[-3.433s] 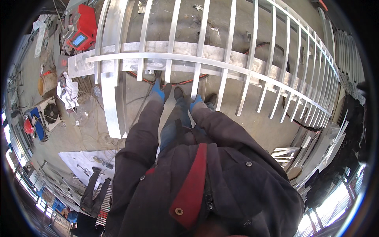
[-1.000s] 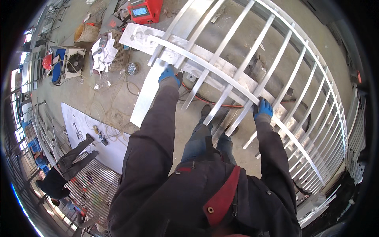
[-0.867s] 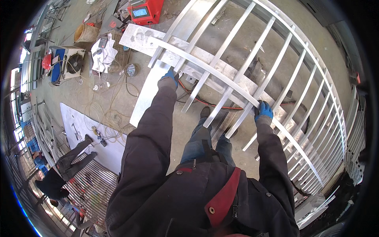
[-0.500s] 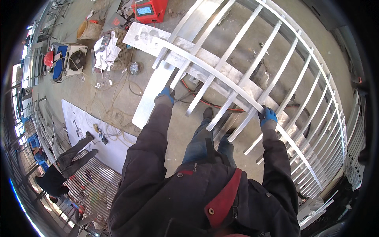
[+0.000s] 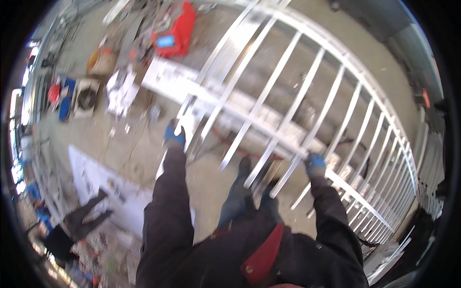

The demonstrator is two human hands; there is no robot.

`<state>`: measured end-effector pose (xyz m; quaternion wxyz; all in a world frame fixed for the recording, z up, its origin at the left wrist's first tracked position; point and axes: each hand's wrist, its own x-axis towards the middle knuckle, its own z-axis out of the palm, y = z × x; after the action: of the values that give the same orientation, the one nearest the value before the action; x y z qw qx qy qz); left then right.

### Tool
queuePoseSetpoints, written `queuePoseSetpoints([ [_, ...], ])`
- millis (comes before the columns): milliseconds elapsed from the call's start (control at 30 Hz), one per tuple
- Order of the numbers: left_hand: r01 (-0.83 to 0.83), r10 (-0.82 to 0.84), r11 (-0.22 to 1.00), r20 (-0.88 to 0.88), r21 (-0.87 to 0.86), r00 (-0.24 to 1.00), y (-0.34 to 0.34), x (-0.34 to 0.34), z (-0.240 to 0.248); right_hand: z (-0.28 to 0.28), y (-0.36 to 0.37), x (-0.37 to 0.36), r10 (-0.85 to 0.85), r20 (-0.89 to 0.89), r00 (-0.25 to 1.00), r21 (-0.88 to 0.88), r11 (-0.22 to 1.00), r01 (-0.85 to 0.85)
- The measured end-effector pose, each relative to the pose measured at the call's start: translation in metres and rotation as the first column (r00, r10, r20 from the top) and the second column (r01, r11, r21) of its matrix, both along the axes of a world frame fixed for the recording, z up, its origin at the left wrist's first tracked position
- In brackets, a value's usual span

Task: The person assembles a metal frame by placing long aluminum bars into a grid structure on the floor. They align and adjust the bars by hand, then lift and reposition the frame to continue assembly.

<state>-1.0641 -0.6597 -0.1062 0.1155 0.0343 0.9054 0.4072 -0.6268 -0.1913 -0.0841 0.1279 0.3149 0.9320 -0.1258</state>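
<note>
A large curved metal railing frame (image 5: 283, 137), with many parallel silver bars crossing bent rails, spreads in front of me to the right. My right hand (image 5: 315, 164), in a blue and dark glove, is closed around the near curved rail. At the frame's left end, my left hand (image 5: 175, 136), gloved the same way, is beside the tip of the leftmost bar. Its thumb and fingers look apart with a pale gap between them, though motion blurs the view; contact with the bar is unclear.
Under the frame runs a long pale metal beam (image 5: 161, 79). A red machine with a screen (image 5: 180, 33), a bucket (image 5: 101, 61) and white papers or cloth (image 5: 121, 91) are at the far left. Another person (image 5: 72, 230) stands by a white sheet (image 5: 89, 177) lower left.
My left hand has left the second bar's end and moved left to the leftmost bar's tip. My right hand stays on the near rail. The view has shifted and blurred.
</note>
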Motion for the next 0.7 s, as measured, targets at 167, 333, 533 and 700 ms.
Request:
queuePoseSetpoints([
  [167, 0.168, -0.189, 0.894, -0.009, -0.416, 0.982, 0.029, -0.056, -0.030, 0.009, 0.001, 0.000, 0.041, -0.185, 0.982, -0.015, 0.999, -0.044],
  [333, 0.095, -0.109, 0.967, -0.044, -0.238, 0.993, 0.031, -0.054, -0.042, 0.010, -0.002, -0.001, 0.028, -0.209, 0.978, -0.011, 0.999, -0.031],
  [533, 0.206, -0.197, 0.856, 0.070, -0.475, 0.978, 0.045, -0.067, -0.016, 0.004, 0.000, 0.000, 0.044, -0.159, 0.986, 0.002, 0.999, -0.044],
  [700, 0.219, -0.193, 0.793, 0.106, -0.568, 0.975, 0.037, -0.066, -0.010, 0.000, 0.001, 0.003, 0.016, -0.176, 0.984, -0.042, 0.999, -0.023],
])
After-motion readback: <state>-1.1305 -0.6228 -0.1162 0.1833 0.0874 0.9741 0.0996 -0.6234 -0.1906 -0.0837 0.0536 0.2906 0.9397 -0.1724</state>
